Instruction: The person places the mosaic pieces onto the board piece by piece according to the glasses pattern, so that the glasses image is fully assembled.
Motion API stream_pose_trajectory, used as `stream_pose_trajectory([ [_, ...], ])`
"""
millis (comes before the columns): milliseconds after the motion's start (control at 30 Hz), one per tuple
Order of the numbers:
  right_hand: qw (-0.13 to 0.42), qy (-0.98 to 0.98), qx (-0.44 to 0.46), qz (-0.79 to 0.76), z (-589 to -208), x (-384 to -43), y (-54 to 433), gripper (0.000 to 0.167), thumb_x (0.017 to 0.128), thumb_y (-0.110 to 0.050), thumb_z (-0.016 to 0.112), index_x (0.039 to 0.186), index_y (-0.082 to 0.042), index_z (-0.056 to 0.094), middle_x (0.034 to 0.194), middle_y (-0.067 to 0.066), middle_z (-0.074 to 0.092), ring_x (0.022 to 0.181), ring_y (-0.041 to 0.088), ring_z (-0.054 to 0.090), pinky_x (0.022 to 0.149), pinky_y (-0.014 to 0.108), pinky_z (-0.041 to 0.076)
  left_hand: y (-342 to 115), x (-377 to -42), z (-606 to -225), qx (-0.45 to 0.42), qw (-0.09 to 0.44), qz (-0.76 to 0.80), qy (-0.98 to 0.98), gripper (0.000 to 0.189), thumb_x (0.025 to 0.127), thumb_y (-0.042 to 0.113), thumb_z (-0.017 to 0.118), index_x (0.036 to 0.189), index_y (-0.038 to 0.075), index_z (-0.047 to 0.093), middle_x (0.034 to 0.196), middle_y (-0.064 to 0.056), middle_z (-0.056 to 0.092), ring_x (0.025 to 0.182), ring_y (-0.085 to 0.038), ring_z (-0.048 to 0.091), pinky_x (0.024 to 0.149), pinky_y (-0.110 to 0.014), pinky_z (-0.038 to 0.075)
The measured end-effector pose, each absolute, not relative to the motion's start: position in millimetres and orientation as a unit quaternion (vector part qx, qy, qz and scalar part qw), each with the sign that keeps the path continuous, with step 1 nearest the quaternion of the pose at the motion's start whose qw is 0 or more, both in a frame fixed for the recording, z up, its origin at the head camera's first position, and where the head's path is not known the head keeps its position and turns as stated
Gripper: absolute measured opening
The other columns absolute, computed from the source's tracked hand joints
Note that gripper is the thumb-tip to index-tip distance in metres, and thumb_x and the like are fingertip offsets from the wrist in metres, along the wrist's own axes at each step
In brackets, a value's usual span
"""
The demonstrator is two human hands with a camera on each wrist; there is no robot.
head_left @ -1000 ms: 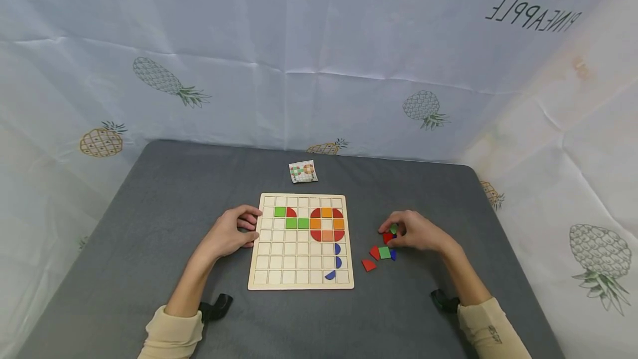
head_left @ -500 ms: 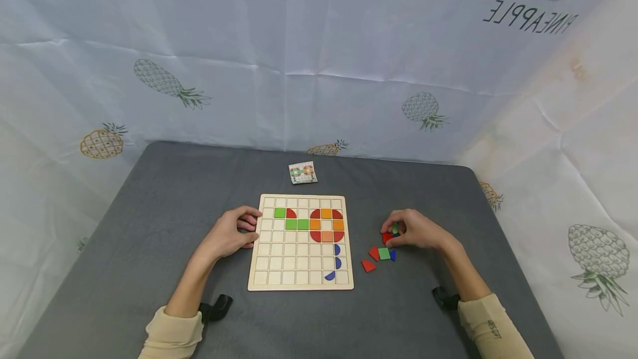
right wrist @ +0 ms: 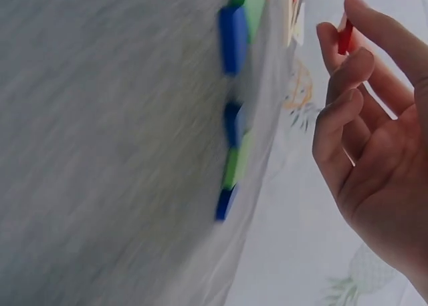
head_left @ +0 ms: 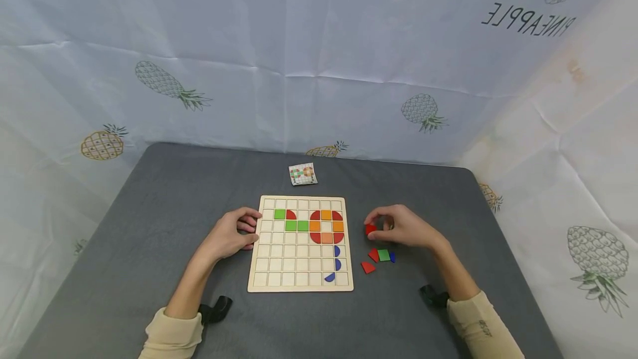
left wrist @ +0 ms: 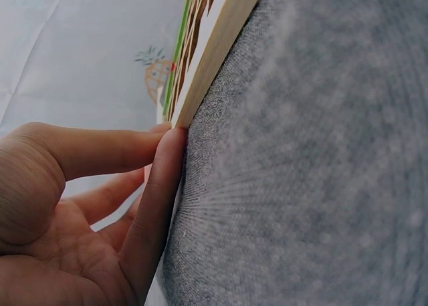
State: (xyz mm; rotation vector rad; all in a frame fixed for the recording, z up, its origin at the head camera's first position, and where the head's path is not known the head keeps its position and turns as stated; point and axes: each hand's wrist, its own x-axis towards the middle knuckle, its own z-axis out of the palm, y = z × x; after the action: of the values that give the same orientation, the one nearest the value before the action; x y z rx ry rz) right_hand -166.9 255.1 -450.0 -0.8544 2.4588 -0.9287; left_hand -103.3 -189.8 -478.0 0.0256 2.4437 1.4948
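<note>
The right hand (head_left: 406, 226) pinches a red piece (head_left: 370, 229). The left hand (head_left: 232, 230), loosely spread, seemingly steadies the board (head_left: 289, 265) beside it.

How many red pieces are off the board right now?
3 visible: one red piece pinched in the right hand, a second red piece on the table beside the green square, and a third red piece lower in the head view. The hand may hide others.
</note>
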Motion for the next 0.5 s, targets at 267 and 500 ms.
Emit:
stream_pose_trajectory([
  [267,0.179,0.865,-0.328,-0.336,-445,-178,219,0.032,0.096,-0.029,0.085,0.122,-0.011,0.078,0.094,-0.001,0.073,0.062,0.006,0.056,0.056,0.022,0.049,-190,-103,-477,0.007,0.14,0.523,0.841,0.048,0.093,-0.005,0.077,0.139,-0.004,0.063,0.118,-0.022,0.062,0.1,-0.026,0.064,0.07,-0.038,0.068],
  [500,0.181,0.849,-0.358,-0.344,-445,-197,180,0.03,0.097,-0.026,0.084,0.121,-0.011,0.078,0.106,0.004,0.077,0.067,0.008,0.058,0.058,0.023,0.048,-190,-103,-478,0.008,0.138,0.523,0.841,0.048,0.092,-0.005,0.078,0.138,-0.004,0.064,0.117,-0.022,0.063,0.098,-0.025,0.064,0.069,-0.036,0.068],
])
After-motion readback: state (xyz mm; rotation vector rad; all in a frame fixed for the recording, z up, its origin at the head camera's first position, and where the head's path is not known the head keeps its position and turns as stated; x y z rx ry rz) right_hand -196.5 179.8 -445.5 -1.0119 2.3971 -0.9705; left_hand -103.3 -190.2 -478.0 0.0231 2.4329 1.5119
